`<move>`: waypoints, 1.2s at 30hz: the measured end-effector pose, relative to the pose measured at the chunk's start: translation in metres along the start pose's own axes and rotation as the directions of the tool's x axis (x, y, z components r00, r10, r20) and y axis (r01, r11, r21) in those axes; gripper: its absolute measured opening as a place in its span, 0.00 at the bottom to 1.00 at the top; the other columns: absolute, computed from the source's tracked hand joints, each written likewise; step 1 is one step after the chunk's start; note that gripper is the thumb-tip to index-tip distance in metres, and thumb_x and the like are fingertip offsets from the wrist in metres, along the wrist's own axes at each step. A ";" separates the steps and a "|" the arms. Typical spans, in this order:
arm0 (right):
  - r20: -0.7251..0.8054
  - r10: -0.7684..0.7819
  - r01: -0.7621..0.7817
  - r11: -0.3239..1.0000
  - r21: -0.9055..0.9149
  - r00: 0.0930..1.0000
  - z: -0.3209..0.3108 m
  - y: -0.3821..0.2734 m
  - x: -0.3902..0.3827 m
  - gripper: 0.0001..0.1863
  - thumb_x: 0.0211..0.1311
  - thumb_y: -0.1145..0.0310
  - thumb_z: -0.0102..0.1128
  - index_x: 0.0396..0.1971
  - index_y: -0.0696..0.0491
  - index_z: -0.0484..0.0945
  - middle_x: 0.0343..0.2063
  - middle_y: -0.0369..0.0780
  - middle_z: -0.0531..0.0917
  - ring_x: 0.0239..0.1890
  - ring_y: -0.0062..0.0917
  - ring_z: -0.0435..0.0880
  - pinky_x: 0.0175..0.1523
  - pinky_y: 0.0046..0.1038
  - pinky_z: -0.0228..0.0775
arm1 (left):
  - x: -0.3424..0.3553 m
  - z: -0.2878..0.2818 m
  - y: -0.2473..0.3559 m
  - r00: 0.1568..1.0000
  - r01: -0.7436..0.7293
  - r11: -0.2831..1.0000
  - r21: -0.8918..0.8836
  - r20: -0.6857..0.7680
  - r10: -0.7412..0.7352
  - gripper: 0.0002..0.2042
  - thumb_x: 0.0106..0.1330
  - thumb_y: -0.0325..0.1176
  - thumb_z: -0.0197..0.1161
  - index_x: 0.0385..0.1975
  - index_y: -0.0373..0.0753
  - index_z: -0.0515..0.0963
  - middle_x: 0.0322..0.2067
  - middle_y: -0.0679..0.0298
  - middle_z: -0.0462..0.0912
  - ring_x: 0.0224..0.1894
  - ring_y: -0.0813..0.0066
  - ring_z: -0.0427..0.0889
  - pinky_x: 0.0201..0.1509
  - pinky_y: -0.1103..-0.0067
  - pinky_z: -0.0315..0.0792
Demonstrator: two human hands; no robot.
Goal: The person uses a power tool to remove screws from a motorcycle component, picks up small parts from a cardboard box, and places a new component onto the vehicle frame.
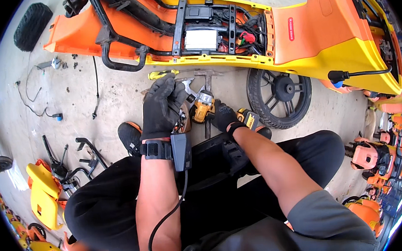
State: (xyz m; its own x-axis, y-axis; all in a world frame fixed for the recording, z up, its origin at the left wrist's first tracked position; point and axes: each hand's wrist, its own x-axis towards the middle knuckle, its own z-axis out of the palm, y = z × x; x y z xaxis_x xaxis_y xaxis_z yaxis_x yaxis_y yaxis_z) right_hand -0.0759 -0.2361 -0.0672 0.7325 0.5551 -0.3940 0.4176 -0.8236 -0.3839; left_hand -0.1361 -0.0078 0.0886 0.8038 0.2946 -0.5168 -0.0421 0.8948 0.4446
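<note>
"How far along does it look?"

"Partly done, I'd judge. The yellow-and-orange scooter body (298,47), from twelve to two o'clock of mid-view, stands with its bay uncovered. A spoked wheel (259,103), toward half past two, lies flat by its edge, seemingly unmounted. A yellow panel (43,187) sits apart, between eight and nine. Whether this is stripping or assembly, I can't tell."

"And the hands?"

"The right hand (224,116) has its gloved fingers wrapped around the handle of a yellow power drill (203,108), just toward twelve from the middle. The left hand (163,100), at half past ten, is raised with fingers curled; I can't tell whether they pinch anything."

"Any containers?"

"The open bay, between twelve and one, holds a white-topped box (201,39), dark wiring (249,22) and a pinkish-red connector (248,37), with black crossbars (232,28) over it. Beside the left wrist, at ten, something brownish seems to hold small metal bits (180,122), but the glove hides too much to say what it is."

"Loose tools?"

"A yellow screwdriver (159,75) at eleven, a hammer (208,80) at twelve."
</note>
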 end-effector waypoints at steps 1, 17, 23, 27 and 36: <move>0.033 -0.027 0.026 1.000 0.016 0.999 -0.006 0.002 -0.002 0.29 0.54 0.64 0.63 0.53 0.61 0.65 0.35 0.55 0.82 0.40 0.49 0.83 0.46 0.45 0.74 | 0.002 -0.008 -0.005 0.984 -0.175 0.937 0.303 0.028 0.175 0.14 0.68 0.26 0.59 0.52 0.31 0.75 0.40 0.61 0.81 0.42 0.72 0.83 0.49 0.80 0.79; 0.073 -0.192 0.130 0.853 0.506 0.979 -0.073 0.002 -0.044 0.34 0.55 0.70 0.68 0.58 0.59 0.59 0.43 0.48 0.82 0.47 0.39 0.83 0.51 0.35 0.74 | 0.010 -0.002 -0.022 0.990 -0.082 0.996 -0.046 0.114 0.087 0.10 0.71 0.28 0.56 0.49 0.35 0.74 0.40 0.62 0.81 0.41 0.72 0.83 0.47 0.77 0.82; -0.079 -0.348 0.354 0.932 0.074 0.934 -0.047 0.030 -0.045 0.30 0.57 0.75 0.61 0.59 0.59 0.59 0.47 0.53 0.79 0.49 0.44 0.80 0.52 0.38 0.72 | -0.001 -0.033 -0.059 0.995 0.099 0.985 0.139 0.003 -0.101 0.11 0.69 0.28 0.57 0.49 0.35 0.75 0.37 0.61 0.81 0.37 0.72 0.83 0.43 0.76 0.82; -0.106 -0.023 0.050 0.966 0.254 0.994 -0.097 -0.034 -0.055 0.47 0.53 0.77 0.66 0.68 0.60 0.44 0.55 0.49 0.74 0.56 0.42 0.76 0.59 0.35 0.68 | 0.000 -0.055 -0.053 0.994 0.112 0.983 0.145 -0.023 -0.110 0.09 0.69 0.27 0.57 0.46 0.36 0.75 0.35 0.62 0.81 0.34 0.73 0.83 0.39 0.78 0.82; -0.259 -0.099 0.268 0.576 0.773 0.961 -0.261 -0.095 -0.099 0.20 0.59 0.69 0.69 0.50 0.56 0.76 0.41 0.36 0.81 0.43 0.21 0.80 0.50 0.25 0.74 | 0.007 0.008 -0.025 0.978 0.040 0.997 -0.069 0.209 -0.024 0.08 0.69 0.26 0.57 0.46 0.34 0.75 0.36 0.61 0.81 0.35 0.73 0.83 0.39 0.79 0.83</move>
State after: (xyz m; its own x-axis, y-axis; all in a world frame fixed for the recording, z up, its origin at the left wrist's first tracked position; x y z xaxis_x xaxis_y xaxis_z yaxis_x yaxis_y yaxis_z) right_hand -0.0481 -0.2433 0.2260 0.8017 0.5847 -0.1239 0.0212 -0.2351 -0.9717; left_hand -0.1247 -0.0311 0.0797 0.9110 0.1960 -0.3629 -0.0512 0.9268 0.3721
